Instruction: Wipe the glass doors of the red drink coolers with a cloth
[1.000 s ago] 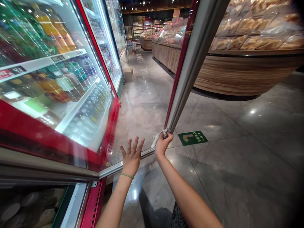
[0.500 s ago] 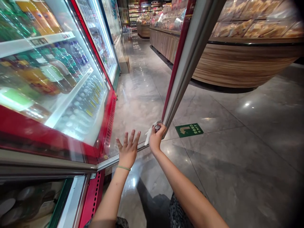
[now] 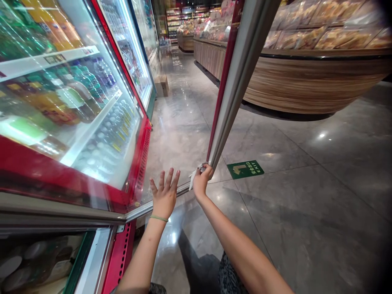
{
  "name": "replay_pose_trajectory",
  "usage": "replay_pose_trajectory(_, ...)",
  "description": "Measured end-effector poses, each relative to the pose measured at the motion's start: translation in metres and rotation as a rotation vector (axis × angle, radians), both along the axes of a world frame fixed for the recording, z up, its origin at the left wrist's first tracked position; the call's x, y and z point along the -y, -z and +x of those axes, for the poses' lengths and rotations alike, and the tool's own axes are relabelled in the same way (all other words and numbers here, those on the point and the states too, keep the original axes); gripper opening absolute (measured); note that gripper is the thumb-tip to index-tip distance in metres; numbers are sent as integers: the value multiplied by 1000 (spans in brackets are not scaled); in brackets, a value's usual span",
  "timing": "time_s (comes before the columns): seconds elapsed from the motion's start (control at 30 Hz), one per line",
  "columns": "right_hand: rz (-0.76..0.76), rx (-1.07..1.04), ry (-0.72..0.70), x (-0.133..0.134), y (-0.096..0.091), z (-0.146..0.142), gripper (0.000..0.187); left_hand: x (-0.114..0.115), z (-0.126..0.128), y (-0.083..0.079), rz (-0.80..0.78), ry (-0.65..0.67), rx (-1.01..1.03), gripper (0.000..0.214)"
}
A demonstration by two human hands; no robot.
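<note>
An opened glass door (image 3: 180,134) with a grey and red frame stands before me, swung out from a drinks fridge (image 3: 122,192). Fingers spread, my left hand (image 3: 164,196) lies flat against the lower part of the glass, with a green band at the wrist. My right hand (image 3: 202,181) is closed round a crumpled white cloth (image 3: 192,178) at the door's bottom outer corner, where the upright frame (image 3: 235,73) meets the lower rail. Part of the cloth is hidden by my fingers.
Bottles (image 3: 73,96) fill the lit shelves on the left. A wood-panelled display counter (image 3: 309,83) with packaged food stands at the right. A green exit sign (image 3: 245,169) is on the tiled floor. Farther down the aisle is a cardboard box (image 3: 161,85).
My right hand with the cloth has slid slightly down at the door's corner. The door's upright edge appears a little farther left. My left hand stays almost in place.
</note>
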State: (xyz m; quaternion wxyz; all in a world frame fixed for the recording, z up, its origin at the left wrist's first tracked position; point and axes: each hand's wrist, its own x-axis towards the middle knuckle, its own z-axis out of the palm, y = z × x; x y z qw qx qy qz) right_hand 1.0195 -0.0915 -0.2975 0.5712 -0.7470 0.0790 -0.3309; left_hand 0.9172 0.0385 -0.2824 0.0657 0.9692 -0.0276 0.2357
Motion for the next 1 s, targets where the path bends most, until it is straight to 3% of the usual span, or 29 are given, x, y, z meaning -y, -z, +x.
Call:
replay_pose_trajectory(0.13, -61, 72, -139, 4, -10, 3, 21, 0, -2, -2, 3, -56, 74, 72)
replay_pose_trajectory(0.27, -7, 10, 31, 3, -12, -1, 24, -4, -5, -6, -4, -152, 205, 73)
replay_pose_trajectory(0.3, -36, 15, -1, 0, -14, -5, 25, -5, -6, -7, 2, -159, 225, 74)
replay_pose_trajectory(0.43, -224, 181, -346, -5, -38, -16, 34, -12, -8, -14, 37, -202, 264, 75)
replay_pose_trajectory(0.47, -224, 210, -345, -2, -45, -14, 34, -14, -8, -16, 47, -223, 289, 75)
replay_pose_trajectory(0.53, -132, 214, -199, 3, -54, -9, 29, -18, -8, -20, 71, -259, 368, 74)
replay_pose_trajectory(0.63, -17, 175, -6, -1, -54, -11, 29, -25, -7, -24, 104, -283, 463, 73)
replay_pose_trajectory(0.7, -134, 235, -117, -13, -52, -20, 30, -29, -6, -24, 118, -280, 478, 72)
replay_pose_trajectory(0.8, -408, 457, -404, -26, -60, -30, 36, -35, -7, -23, 154, -274, 501, 70)
replay_pose_trajectory(0.83, -436, 505, -424, -26, -65, -30, 37, -37, -8, -23, 168, -275, 508, 71)
replay_pose_trajectory(0.93, -267, 459, -201, -20, -77, -19, 33, -45, -12, -26, 187, -286, 526, 74)
replay_pose_trajectory(1.0, -127, 376, -43, -22, -75, -16, 36, -51, -16, -30, 177, -299, 534, 77)
